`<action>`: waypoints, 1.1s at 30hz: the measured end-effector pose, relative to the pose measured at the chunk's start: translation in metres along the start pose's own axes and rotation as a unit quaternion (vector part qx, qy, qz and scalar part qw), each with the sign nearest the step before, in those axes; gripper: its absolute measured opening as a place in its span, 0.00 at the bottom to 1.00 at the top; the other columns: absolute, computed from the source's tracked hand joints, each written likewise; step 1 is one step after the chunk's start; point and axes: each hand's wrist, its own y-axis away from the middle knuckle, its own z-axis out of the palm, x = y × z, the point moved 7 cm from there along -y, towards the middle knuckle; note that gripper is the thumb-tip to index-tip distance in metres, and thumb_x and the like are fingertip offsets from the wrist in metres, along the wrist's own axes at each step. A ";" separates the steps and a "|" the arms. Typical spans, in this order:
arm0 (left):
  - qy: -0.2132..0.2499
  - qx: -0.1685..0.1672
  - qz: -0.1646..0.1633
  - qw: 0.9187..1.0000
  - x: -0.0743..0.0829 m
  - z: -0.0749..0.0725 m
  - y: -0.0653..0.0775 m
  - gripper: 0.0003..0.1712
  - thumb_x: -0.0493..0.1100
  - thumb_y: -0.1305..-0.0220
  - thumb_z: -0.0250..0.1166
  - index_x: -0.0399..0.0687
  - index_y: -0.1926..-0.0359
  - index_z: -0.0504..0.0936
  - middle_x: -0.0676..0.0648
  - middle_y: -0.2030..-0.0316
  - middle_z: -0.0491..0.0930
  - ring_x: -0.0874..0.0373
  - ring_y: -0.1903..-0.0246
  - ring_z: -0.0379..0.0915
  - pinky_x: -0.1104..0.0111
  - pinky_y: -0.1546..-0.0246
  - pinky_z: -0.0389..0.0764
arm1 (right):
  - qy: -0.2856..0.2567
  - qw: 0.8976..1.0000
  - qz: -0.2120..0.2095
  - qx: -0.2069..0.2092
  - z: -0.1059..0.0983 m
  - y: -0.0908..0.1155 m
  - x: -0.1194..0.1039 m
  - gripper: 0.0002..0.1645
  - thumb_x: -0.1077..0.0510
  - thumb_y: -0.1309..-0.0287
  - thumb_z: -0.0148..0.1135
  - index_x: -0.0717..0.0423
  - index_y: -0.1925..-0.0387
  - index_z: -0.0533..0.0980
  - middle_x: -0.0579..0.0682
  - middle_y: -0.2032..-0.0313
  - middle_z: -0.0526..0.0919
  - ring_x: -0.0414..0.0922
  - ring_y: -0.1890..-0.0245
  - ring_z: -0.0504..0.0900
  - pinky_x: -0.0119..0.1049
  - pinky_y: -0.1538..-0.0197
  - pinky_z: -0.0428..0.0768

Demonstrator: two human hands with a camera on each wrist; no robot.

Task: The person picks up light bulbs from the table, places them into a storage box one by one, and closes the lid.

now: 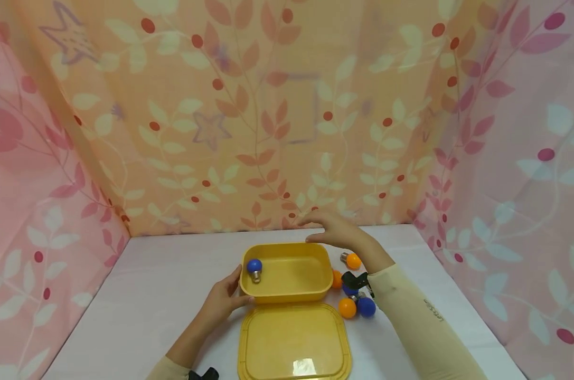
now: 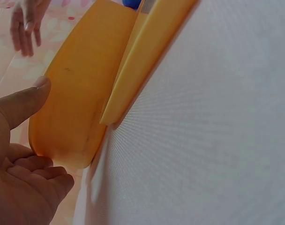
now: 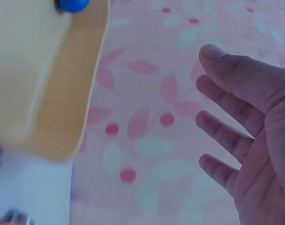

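Observation:
A yellow plastic box (image 1: 291,298) stands uncovered on the table, with one blue light bulb (image 1: 254,266) lying inside near its left end. My left hand (image 1: 224,296) grips the box's near left corner, thumb along the front and fingers at the left side. In the left wrist view, thumb and fingers (image 2: 63,185) lie about the box's end wall. My right hand (image 1: 336,230) hovers over the far right corner of the box, holding nothing. Its fingers are spread and relaxed in the right wrist view, apart from the box.
The yellow lid (image 1: 293,340) lies flat directly in front of the box. Right of the box are several loose bulbs, among them an orange bulb (image 1: 347,307), a blue bulb (image 1: 366,307) and a farther orange bulb (image 1: 354,260). Patterned cloth walls (image 1: 267,132) surround the white table (image 1: 172,274).

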 end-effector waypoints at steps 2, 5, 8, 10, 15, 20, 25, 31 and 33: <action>0.001 0.001 0.001 1.000 0.001 0.000 0.000 0.62 0.50 0.48 0.82 0.46 0.20 0.54 0.44 0.21 0.54 0.47 0.23 0.53 0.57 0.26 0.61 | -0.016 1.000 0.005 0.016 -0.007 0.012 0.008 0.25 0.48 0.37 0.72 0.37 0.39 0.81 0.39 0.40 0.81 0.45 0.38 0.78 0.52 0.35 0.79; -0.006 0.005 0.002 1.000 0.003 -0.002 0.000 0.62 0.50 0.47 0.81 0.45 0.20 0.54 0.43 0.21 0.54 0.46 0.23 0.52 0.56 0.26 0.61 | -0.030 0.999 0.017 0.041 -0.015 0.032 0.020 0.25 0.50 0.38 0.73 0.37 0.39 0.81 0.38 0.40 0.81 0.46 0.36 0.76 0.55 0.33 0.77; -0.010 0.009 -0.001 1.000 0.002 -0.003 0.000 0.62 0.50 0.48 0.81 0.45 0.20 0.54 0.43 0.21 0.54 0.46 0.23 0.53 0.56 0.27 0.62 | -0.025 0.997 0.027 0.064 -0.017 0.053 0.029 0.26 0.50 0.40 0.75 0.38 0.40 0.81 0.40 0.39 0.81 0.48 0.33 0.74 0.57 0.29 0.73; -0.011 0.008 -0.005 1.000 0.000 -0.002 -0.001 0.62 0.51 0.48 0.82 0.46 0.20 0.54 0.43 0.21 0.54 0.46 0.24 0.54 0.57 0.27 0.63 | -0.008 0.996 0.036 0.081 -0.016 0.069 0.034 0.26 0.49 0.41 0.76 0.42 0.41 0.82 0.43 0.39 0.82 0.52 0.32 0.73 0.60 0.28 0.70; -0.011 0.006 -0.005 1.000 -0.002 0.000 -0.001 0.62 0.50 0.49 0.82 0.47 0.20 0.55 0.43 0.21 0.55 0.44 0.24 0.55 0.55 0.28 0.64 | 0.010 0.993 0.060 0.103 -0.005 0.106 0.042 0.26 0.48 0.42 0.76 0.43 0.42 0.82 0.45 0.41 0.83 0.54 0.34 0.75 0.63 0.30 0.71; -0.003 0.006 -0.004 1.000 -0.002 0.001 0.001 0.61 0.49 0.49 0.82 0.47 0.20 0.56 0.43 0.22 0.56 0.45 0.24 0.55 0.55 0.27 0.64 | 0.001 0.989 0.065 0.131 0.011 0.135 0.051 0.25 0.50 0.44 0.77 0.42 0.44 0.83 0.45 0.43 0.85 0.55 0.37 0.77 0.64 0.33 0.74; -0.003 0.003 -0.005 1.000 -0.002 0.003 0.002 0.61 0.48 0.49 0.82 0.46 0.20 0.56 0.43 0.22 0.56 0.45 0.24 0.56 0.54 0.28 0.65 | -0.019 0.986 0.087 0.143 0.027 0.158 0.064 0.24 0.51 0.44 0.78 0.39 0.45 0.83 0.42 0.44 0.85 0.52 0.38 0.79 0.62 0.34 0.76; -0.001 0.001 0.000 1.000 -0.002 0.002 0.000 0.61 0.50 0.48 0.81 0.46 0.20 0.55 0.43 0.21 0.55 0.46 0.23 0.54 0.55 0.27 0.63 | -0.030 0.979 0.121 0.159 0.039 0.180 0.072 0.22 0.53 0.44 0.78 0.41 0.48 0.84 0.42 0.46 0.85 0.52 0.40 0.79 0.64 0.36 0.76; 0.001 0.001 0.002 1.000 -0.002 0.001 -0.001 0.62 0.50 0.48 0.81 0.46 0.20 0.54 0.44 0.21 0.55 0.47 0.23 0.54 0.56 0.27 0.62 | -0.031 0.977 0.134 0.164 0.044 0.185 0.074 0.20 0.52 0.44 0.78 0.42 0.49 0.84 0.42 0.46 0.85 0.52 0.41 0.80 0.64 0.37 0.77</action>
